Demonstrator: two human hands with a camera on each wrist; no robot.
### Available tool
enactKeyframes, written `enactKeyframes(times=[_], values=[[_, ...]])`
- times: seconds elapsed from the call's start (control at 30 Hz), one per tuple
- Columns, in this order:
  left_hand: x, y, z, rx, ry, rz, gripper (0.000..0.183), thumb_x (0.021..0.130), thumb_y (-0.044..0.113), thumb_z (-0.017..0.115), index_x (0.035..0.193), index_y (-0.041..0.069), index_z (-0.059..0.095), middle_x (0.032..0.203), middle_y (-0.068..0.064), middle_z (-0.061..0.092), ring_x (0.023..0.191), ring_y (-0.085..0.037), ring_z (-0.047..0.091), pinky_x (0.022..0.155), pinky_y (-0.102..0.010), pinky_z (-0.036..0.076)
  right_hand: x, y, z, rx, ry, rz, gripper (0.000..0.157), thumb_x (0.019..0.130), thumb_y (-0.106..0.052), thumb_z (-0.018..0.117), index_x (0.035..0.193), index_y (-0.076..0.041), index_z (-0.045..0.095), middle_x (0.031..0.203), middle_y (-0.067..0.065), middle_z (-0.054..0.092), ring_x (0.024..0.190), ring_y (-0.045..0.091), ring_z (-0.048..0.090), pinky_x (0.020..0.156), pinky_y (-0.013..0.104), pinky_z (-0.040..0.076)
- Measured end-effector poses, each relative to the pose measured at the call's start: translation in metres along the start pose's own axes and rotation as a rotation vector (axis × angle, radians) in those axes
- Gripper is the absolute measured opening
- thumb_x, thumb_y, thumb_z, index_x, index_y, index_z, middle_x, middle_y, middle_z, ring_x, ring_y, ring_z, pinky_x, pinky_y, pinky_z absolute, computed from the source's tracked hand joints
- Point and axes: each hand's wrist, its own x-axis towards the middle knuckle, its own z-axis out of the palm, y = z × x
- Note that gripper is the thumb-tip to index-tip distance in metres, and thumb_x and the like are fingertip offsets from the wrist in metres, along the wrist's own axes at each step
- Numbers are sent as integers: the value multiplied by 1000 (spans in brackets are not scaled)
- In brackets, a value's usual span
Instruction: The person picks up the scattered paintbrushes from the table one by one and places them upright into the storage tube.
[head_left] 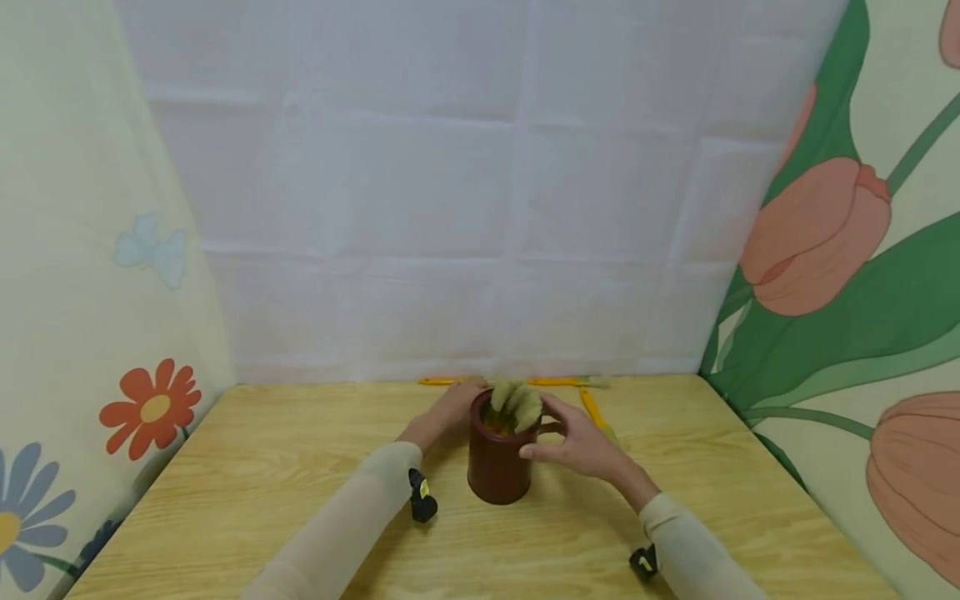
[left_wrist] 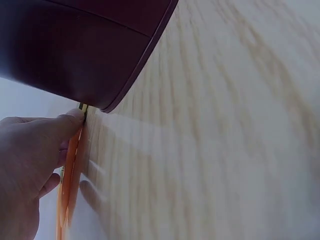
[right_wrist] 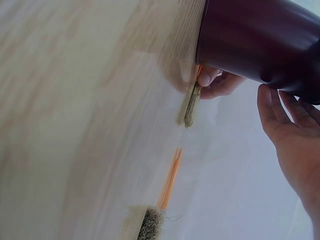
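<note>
A dark red cylindrical brush holder (head_left: 500, 471) stands upright on the table, with pale bristle heads of several brushes (head_left: 517, 403) showing above its rim. My right hand (head_left: 576, 443) holds the holder's right side, thumb toward me and fingers round the back. Behind the holder, my left hand (left_wrist: 25, 160) reaches low to the tabletop. Its thumb and fingers pinch a paintbrush with an orange handle (left_wrist: 73, 165) near the bristle end; in the right wrist view the brush's bristles (right_wrist: 191, 110) poke out past the fingertips. The head view hides most of this brush.
Another orange-handled brush (head_left: 555, 382) lies along the table's back edge, right of the holder. A further brush (head_left: 592, 408) lies aslant nearer me. White cloth (head_left: 450, 208) hangs behind the wooden table (head_left: 300, 467); flower-printed cloth hangs at both sides.
</note>
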Motion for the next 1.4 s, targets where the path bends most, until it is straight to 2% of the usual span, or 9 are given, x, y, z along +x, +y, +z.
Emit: enactKeyframes(times=[0.3, 0.53, 0.7, 0.8, 0.93, 1.07, 1.13, 1.3, 1.4], values=[[-7, -7, -8, 66, 74, 144, 35, 99, 23, 69, 134, 17, 68, 120, -7, 68, 108, -28, 64, 90, -48, 52, 1, -4, -3, 2, 11, 16, 80, 92, -17, 80, 158, -23, 36, 149, 1, 49, 132, 21, 51, 102, 41, 48], [-19, -14, -15, 32, 131, 110, 18, 101, 23, 69, 114, 13, 74, 100, -1, 63, 89, -17, 61, 77, -36, 53, 0, -2, -2, 34, 9, 33, 84, 91, -11, 80, 160, -17, 32, 154, 7, 43, 135, 27, 48, 104, 50, 45], [-23, -15, -23, 59, 196, 114, 13, 99, 19, 71, 109, 11, 74, 101, -3, 64, 87, -16, 63, 74, -33, 54, 0, -1, -5, 8, 20, 38, 81, 91, -15, 80, 159, -23, 35, 153, 0, 45, 134, 20, 49, 103, 45, 46], [-25, -14, -29, 75, 233, 106, 15, 98, 22, 73, 107, 11, 73, 100, -2, 65, 84, -16, 64, 72, -33, 54, 0, 2, -6, 0, 22, 28, 80, 91, -16, 80, 158, -24, 36, 152, -1, 46, 134, 18, 50, 103, 44, 46], [-26, -12, -37, -14, 272, 69, 19, 98, 26, 73, 110, 10, 72, 99, -2, 64, 84, -16, 63, 71, -36, 54, 0, 3, -6, 0, 26, 23, 80, 91, -14, 80, 158, -22, 36, 152, 1, 47, 133, 20, 50, 102, 44, 47], [-25, -11, -44, -144, 299, 11, 19, 101, 29, 69, 114, 15, 72, 103, 3, 63, 88, -12, 61, 75, -35, 53, 0, 2, -4, -11, 32, 24, 82, 91, -11, 80, 159, -17, 35, 151, 4, 47, 132, 22, 51, 101, 47, 47], [-24, -9, -48, -201, 324, 3, 18, 101, 30, 68, 113, 17, 72, 103, 5, 63, 88, -11, 61, 76, -35, 53, 0, -1, -4, -12, 34, 27, 82, 90, -9, 80, 158, -13, 35, 150, 7, 48, 132, 25, 52, 101, 51, 46], [-23, -1, -59, -349, 373, 12, 21, 102, 28, 67, 116, 14, 72, 101, 3, 67, 91, -15, 63, 78, -38, 54, -1, -19, -5, 18, 28, 47, 80, 91, -8, 79, 157, -5, 35, 148, 10, 49, 131, 26, 52, 102, 57, 44], [-24, 5, -64, -413, 386, -25, 25, 103, 31, 65, 120, 14, 71, 102, 3, 66, 93, -16, 64, 76, -36, 55, -1, -29, -4, 27, 22, 45, 79, 91, -9, 79, 157, -4, 35, 148, 11, 49, 131, 25, 52, 102, 56, 44]])
